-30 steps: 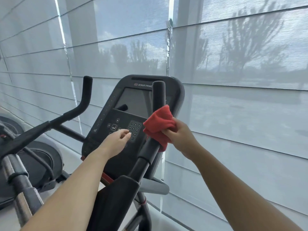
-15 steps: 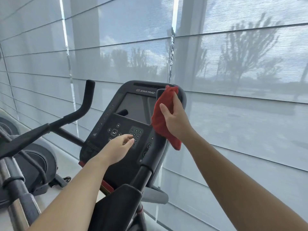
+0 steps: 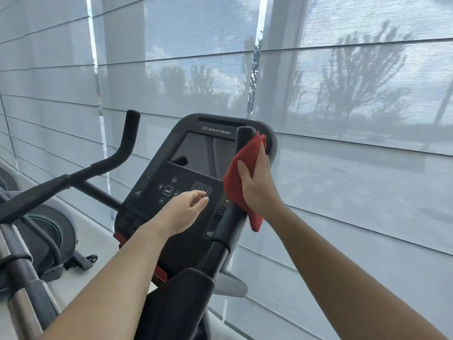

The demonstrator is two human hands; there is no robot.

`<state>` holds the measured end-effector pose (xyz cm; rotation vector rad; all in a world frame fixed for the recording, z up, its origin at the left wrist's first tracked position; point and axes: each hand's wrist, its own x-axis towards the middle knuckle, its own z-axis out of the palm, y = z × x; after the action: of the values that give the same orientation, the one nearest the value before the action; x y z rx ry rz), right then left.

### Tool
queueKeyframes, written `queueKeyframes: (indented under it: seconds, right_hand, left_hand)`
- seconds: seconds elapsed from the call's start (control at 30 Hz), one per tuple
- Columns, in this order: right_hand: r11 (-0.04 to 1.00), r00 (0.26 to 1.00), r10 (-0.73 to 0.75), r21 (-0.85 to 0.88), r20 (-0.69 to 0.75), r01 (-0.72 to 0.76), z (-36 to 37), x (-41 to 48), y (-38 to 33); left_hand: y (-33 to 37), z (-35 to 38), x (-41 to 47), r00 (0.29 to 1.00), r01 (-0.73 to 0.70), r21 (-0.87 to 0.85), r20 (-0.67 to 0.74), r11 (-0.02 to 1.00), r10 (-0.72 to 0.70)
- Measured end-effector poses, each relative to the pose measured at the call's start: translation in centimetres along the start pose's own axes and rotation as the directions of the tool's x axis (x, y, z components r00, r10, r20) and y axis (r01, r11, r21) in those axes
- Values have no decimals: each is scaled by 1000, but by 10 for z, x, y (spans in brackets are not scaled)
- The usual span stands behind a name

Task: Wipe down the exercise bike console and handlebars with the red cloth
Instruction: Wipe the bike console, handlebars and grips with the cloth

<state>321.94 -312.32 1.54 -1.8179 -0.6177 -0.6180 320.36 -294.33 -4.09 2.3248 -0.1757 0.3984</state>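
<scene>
Red cloth gripped round handlebar by right hand, left hand relaxed

Right hand slid red cloth up handlebar.

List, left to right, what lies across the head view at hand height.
Neighbouring machine → left handlebar → left hand → right hand gripping the red cloth → blind.
</scene>
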Motion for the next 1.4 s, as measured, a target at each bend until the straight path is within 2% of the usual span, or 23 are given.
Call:
queueKeyframes:
  seconds: [0.2, 0.47, 0.9, 0.97, 1.03, 1.1, 1.17, 1.23, 1.4]
  right_hand:
    - [984, 980, -162, -96, -118, 151, 3, 30, -15]
    - [976, 993, -104, -199, -63, 90, 0, 16, -13]
    - [968, 972, 224, -135, 69, -214, -1, -41, -2]
    - [949, 950, 295, -152, 105, -277, -4, -54, -5]
    - [914, 900, 404, -100, 165, -392, -9, -66, -13]
    - [868, 849, 496, -136, 183, -478, -18, -70, -21]
    - [836, 830, 538, -219, 146, -503, -29, -66, -26]
    - [830, 844, 535, -211, 42, -516, -40, -58, -31]
    - [886, 868, 391, -132, -305, -445, -56, -42, -53]
  left_hand:
    - [-5, -4, 1, 1000, 5, -15, -22, 1000, -5]
    - [-1, 0, 1, 1000, 2, -29, 8, 1000, -2]
    - [10, 5, -1, 999, -38, -22, 35, 999, 39]
    - [13, 6, -2, 999, -32, -36, 7, 999, 33]
    - [16, 7, -3, 1000, -10, -53, -19, 999, 9]
    - [19, 4, -2, 1000, -4, -51, -26, 999, 2]
    - [20, -4, 1, 1000, -15, -57, -11, 998, 15]
    - [18, -13, 3, 998, -50, -52, 22, 997, 51]
    - [1, -33, 7, 987, -111, -43, 110, 993, 115]
